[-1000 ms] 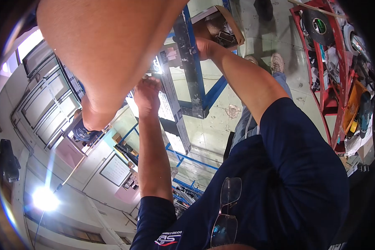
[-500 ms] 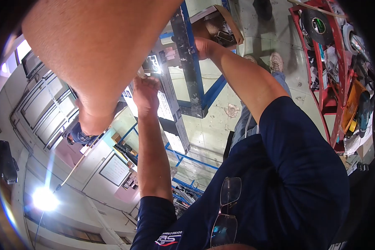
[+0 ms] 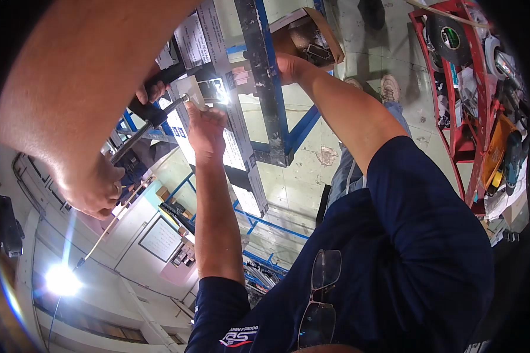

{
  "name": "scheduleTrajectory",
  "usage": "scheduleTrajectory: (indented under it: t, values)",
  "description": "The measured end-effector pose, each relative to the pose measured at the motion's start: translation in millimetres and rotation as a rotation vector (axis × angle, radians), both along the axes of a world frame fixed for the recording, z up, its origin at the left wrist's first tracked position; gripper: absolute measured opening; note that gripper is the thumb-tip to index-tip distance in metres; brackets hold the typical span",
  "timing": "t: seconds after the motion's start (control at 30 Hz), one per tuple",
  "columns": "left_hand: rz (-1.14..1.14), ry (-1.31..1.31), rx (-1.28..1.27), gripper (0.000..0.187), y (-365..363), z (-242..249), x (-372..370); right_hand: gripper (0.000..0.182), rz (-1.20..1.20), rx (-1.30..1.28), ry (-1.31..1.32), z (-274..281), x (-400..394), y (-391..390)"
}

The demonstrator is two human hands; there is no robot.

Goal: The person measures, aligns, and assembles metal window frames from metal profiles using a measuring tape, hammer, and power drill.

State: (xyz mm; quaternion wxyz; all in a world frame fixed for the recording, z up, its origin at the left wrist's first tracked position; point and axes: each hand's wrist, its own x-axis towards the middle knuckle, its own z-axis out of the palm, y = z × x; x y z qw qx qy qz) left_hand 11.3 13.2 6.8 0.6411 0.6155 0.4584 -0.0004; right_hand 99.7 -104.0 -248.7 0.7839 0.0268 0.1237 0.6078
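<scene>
My left hand is closed on a white block at the side of a long profile wrapped in printed film. The tip of a clamp's threaded screw meets the block beside my thumb. A co-worker's hand holds the clamp's dark body, and the same or another co-worker's hand is at the screw's far end. My right hand is against the dark, paint-worn post of a blue metal frame; the post hides its fingers.
A cardboard box with small metal parts stands behind the frame. On the right is a red rack with black tape and tools. A shoe shows on the tiled floor. A bright lamp shines at left.
The co-worker's large arm has swung left and down, bringing the clamp and its screw into sight at the white block. My two hands have hardly moved.
</scene>
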Motion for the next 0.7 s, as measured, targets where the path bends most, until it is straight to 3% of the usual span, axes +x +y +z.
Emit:
scheduleTrajectory:
  t: [0.5, 0.53, 0.7]
  values:
    - [0.009, 0.007, 0.021, 0.046, -4.7, 2.3, 1.0, 0.035, 0.007, 0.009, -0.009, 15.9, 1.5, -12.8]
    - [0.006, 0.007, 0.007, 0.046, -4.4, 2.0, 0.6, 0.042, 0.007, 0.104, -0.076, 10.9, 3.0, -10.9]
    - [0.005, 0.018, 0.016, 0.047, -7.0, 2.9, 1.1, 0.043, 0.017, 0.092, -0.073, -1.3, -0.4, -9.4]
